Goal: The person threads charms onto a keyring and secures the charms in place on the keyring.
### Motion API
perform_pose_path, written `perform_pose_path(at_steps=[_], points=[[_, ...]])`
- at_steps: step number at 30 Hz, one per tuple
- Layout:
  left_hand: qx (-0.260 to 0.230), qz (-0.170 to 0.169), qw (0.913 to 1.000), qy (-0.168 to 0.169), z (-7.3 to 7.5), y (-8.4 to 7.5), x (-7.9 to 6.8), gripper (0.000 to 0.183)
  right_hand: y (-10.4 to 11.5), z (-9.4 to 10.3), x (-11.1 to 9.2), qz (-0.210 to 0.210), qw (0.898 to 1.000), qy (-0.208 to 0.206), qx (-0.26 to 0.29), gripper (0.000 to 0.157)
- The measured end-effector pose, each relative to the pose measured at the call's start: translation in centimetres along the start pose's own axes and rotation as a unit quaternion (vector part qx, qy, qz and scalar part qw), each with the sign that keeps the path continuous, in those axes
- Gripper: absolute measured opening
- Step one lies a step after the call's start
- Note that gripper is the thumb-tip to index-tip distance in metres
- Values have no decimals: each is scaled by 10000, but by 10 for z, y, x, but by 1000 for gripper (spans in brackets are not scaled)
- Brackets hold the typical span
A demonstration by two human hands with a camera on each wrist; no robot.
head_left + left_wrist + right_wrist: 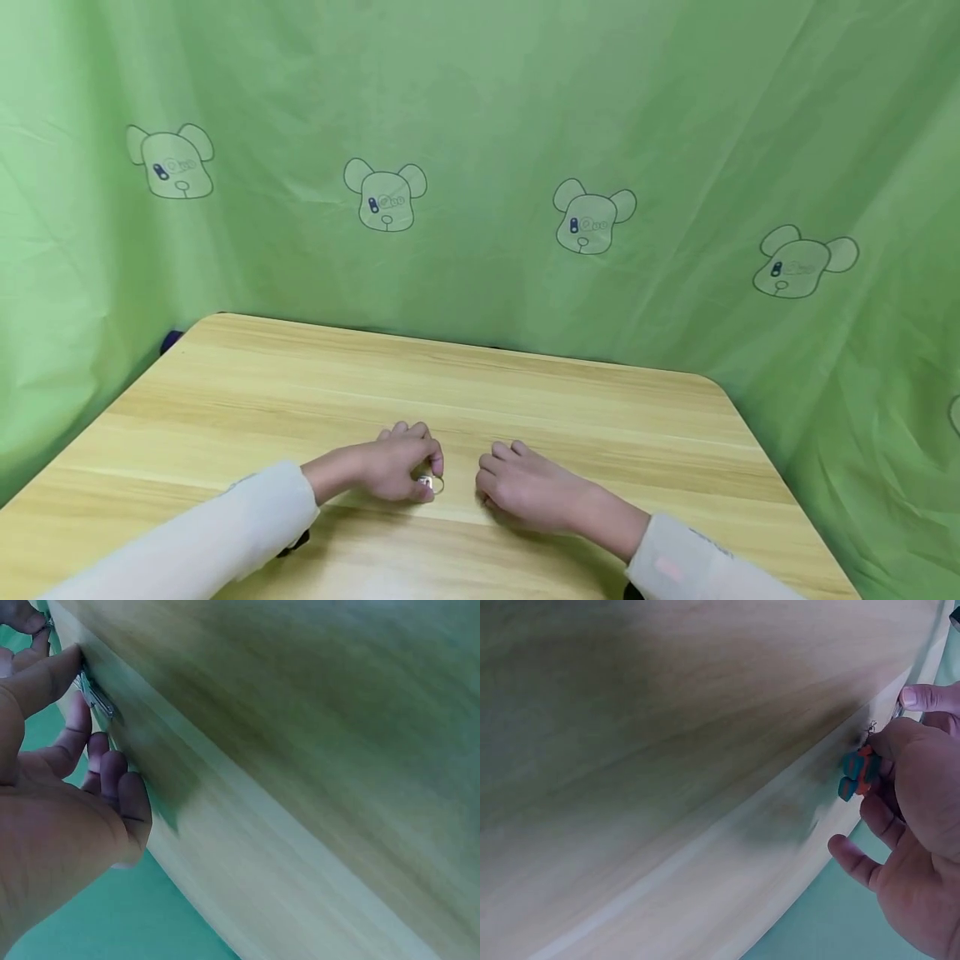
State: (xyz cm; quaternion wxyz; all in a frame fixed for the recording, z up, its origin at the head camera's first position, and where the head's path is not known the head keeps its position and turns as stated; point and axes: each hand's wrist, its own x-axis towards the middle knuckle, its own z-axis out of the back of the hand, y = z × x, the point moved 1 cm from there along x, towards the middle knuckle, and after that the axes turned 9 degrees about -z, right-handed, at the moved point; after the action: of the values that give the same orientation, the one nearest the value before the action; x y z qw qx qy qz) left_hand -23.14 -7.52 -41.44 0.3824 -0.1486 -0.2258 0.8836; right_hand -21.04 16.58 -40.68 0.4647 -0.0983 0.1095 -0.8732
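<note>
My left hand (393, 468) is low over the table, its thumb and index finger at the two sides of a metal key ring (441, 485) with a small silvery piece on it. Seen from the left wrist, the metal piece (97, 701) lies between the thumb and index finger, close to the tabletop; its exact kind is unclear. To the right, my right hand (528, 490) has its fingers curled downward, which hides what it holds from the head view. The right wrist view shows it pinching a small orange and teal pendant (861, 772) with a bit of thin chain (871, 727).
Both hands work over a wood-grain table (315, 367) with rounded far corners. Behind it and at the sides hangs a green curtain (480, 100) printed with bear heads. A dark object (172, 341) shows beyond the table's far left edge.
</note>
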Motion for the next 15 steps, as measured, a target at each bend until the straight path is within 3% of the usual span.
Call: perform_pose_path(at_steps=[6,11,15], points=[[-50,81,9999,136,1,-3,1,23,-4,2,-3,-434,9963,192,709,6],[-39,21,9999,140,3,-3,1,23,-9,3,-3,-786,9858,380,1433,5],[-318,-176,9993,34,2,0,2,23,-15,2,-1,-1018,9776,391,1801,8]])
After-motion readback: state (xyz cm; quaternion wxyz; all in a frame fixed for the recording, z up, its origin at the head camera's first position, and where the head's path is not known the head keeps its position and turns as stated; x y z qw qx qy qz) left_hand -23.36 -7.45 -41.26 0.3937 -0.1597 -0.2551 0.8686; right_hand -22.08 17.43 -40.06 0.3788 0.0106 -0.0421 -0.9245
